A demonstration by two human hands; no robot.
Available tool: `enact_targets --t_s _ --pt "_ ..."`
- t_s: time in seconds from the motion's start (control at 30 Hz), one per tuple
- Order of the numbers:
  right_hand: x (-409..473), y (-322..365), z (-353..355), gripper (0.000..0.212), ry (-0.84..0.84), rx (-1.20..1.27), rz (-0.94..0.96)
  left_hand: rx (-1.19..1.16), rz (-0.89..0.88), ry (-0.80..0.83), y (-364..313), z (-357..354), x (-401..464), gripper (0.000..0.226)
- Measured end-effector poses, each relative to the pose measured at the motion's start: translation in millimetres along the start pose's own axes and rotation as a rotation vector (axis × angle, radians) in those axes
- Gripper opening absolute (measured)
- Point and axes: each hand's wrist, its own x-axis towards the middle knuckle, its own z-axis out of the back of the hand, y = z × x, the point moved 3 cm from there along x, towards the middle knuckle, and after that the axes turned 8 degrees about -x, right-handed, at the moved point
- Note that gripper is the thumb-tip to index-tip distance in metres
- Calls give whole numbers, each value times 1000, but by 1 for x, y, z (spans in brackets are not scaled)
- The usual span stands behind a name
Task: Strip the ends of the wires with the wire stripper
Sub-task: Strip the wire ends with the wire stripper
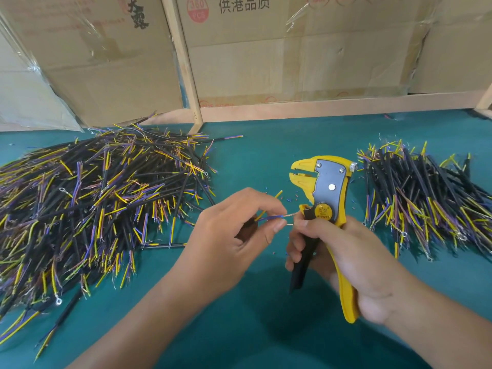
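left hand [226,235] pinching blue-and-yellow cable end [269,217], bared copper poking past fingertips toward right thumb, likely for twisting | right hand [354,262] gripping wire stripper [328,198] upright, head idling above fingers | unstripped pile [93,198] lying beyond left knuckles for reach

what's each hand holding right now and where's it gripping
The left hand pinches a wire near its bared blue end. The right hand grips the yellow wire stripper by its handles.
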Motion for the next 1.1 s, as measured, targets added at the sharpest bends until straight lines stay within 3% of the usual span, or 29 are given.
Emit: enact_targets --t_s 0.17,0.3,0.4,0.67,0.77,0.93,1.1 --pt "0 2 0 32 -11 41 -16 -46 61 4 7 -1 -2 8" --pt "0 4 0 29 -21 -15 20 -121 138 -5 13 -2 -4 4" --pt "-1 6 1 17 -22 -109 70 -33 92 29 9 -3 -1 10" --pt "-3 3 0 18 6 -192 105 -61 90 100 8 -6 -2 15" --pt "-3 3 0 18 17 -185 92 38 -6 110 4 -6 0 13" --pt "-1 -2 -6 11 68 22 -46 459 -369 183 2 0 -1 12" --pt "0 -1 -5 21 74 122 -118 479 -380 163 3 4 -2 12"
